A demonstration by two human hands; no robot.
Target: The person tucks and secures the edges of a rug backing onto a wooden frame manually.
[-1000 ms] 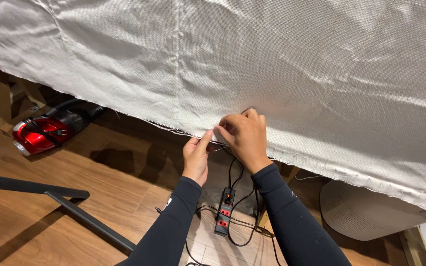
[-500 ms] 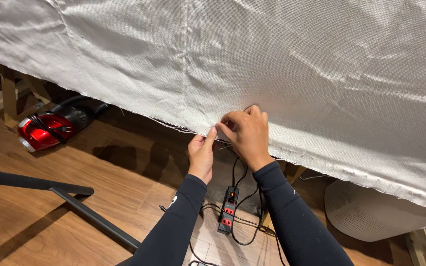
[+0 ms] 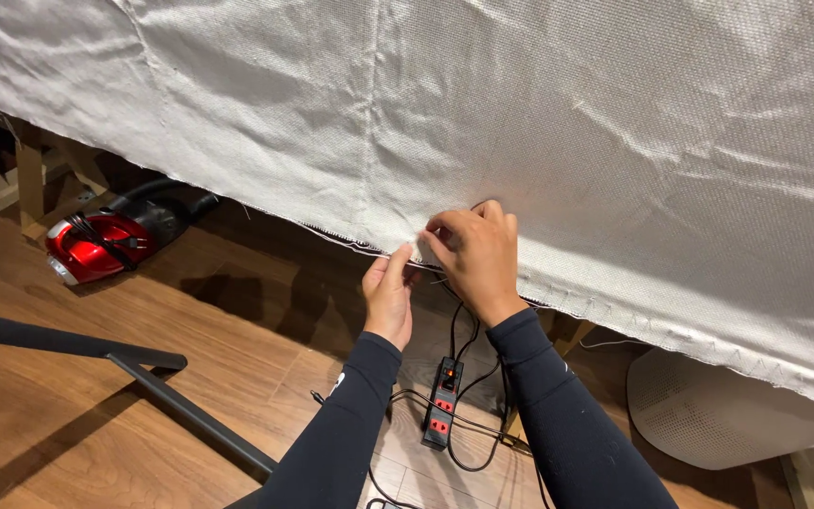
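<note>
I am looking down at my two hands working along the lower edge of a large sheet of coarse white woven fabric (image 3: pixel 520 123) that hangs over a raised frame and fills the upper part of the view. My left hand (image 3: pixel 390 297) reaches up from below, its thumb and forefinger pinched shut on the frayed hem right at the edge. My right hand (image 3: pixel 476 254) sits just beside it, touching, with its fingers (image 3: pixel 445 229) curled closed on the same stretch of hem; whether they also grip a thread or a small tool I cannot tell. Compared with a second ago, my hands sit in much the same spot on the hem, the left thumb now drawn in closer to the right hand's fingers, so I judge the work is proceeding stitch by stitch along this edge. Below my wrists, on the brown wooden plank floor (image 3: pixel 77 377), lies a black power strip with red sockets (image 3: pixel 442 403) among black cables. Far to the left of my fingers a red and black canister vacuum cleaner (image 3: pixel 101 247) rests, and a black metal stand leg (image 3: pixel 143 382) crosses the floor lower left. To the lower right is a white rounded appliance (image 3: pixel 718 415).
</note>
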